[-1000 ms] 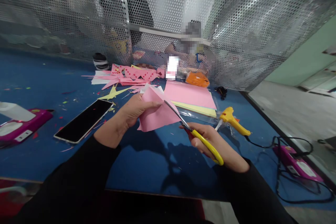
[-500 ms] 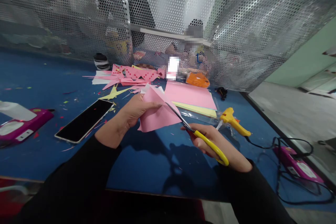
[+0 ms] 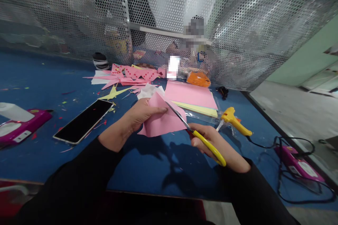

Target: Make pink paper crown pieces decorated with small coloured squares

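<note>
Pinched at its upper left part, a sheet of pink paper (image 3: pixel 161 123) is held above the table by my left hand (image 3: pixel 142 112), thumb on top. My right hand (image 3: pixel 208 140) is closed around the yellow handles of a pair of scissors (image 3: pixel 210 146). The blades point up and to the left, lying at the pink paper near my left thumb; how far apart they are is hard to tell. Behind my left hand sits a crumpled white paper (image 3: pixel 149 91). A stack of pink and yellow sheets (image 3: pixel 191 95) lies just beyond the scissors.
A yellow glue gun (image 3: pixel 233 119) with a cord lies right, by a magenta power strip (image 3: pixel 299 165). Left are a phone (image 3: pixel 84 121) and another magenta strip (image 3: pixel 25 124). Pink cut-outs (image 3: pixel 134 74) and an orange packet (image 3: pixel 198 79) lie before a perforated metal screen (image 3: pixel 237 35).
The pink paper and my left hand have shifted slightly right and down, and the paper's tilt has changed. More of the white paper behind shows. The scissors remain at the paper.
</note>
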### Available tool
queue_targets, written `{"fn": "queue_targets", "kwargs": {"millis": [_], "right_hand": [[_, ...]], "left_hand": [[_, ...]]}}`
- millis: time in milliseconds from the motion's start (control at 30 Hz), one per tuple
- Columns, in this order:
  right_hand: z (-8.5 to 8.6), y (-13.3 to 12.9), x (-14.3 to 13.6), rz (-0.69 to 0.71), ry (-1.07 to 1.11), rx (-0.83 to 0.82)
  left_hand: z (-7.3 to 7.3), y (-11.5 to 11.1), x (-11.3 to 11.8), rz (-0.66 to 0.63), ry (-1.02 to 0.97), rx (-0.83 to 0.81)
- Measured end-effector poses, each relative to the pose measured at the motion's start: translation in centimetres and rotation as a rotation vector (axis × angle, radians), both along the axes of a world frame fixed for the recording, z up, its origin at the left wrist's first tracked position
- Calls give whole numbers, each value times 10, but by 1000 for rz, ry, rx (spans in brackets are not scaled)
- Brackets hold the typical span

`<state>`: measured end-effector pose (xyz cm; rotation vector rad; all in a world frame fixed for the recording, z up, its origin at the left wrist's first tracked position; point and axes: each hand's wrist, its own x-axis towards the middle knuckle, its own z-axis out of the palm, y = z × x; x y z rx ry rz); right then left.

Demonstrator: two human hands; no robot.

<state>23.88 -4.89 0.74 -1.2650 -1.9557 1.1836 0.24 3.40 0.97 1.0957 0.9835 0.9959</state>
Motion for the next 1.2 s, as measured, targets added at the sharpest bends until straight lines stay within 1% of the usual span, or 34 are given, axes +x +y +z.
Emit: {"fn": "queue_targets", "kwargs": {"millis": [133,433,600,700,800,900,1000,1200], "right_hand": [[0,-2,-2,-24,11,-47],[-9,-2,-3,-53,67,-102],[-9,-1,-5,-67,83,-139],[-7,-1,-5,-71,83,-123],[-7,0,-5,-68,73,-91],[-7,0,-4,-63,39,-35],[-9,1,-4,-51,30,11],[-10,1,-2,-6,14,42]], "left_hand": [[0,1,-1,-18,-1,-6],[-1,3,-1,3,8,6],[-1,3,-1,12,15,-17],[0,2,0,31,-1,-38],[-1,2,0,54,-38,-23],[-3,4,-2,72,-34,-4],[-4,5,-3,76,-21,0],[-2,5,-3,79,-28,-23]]}}
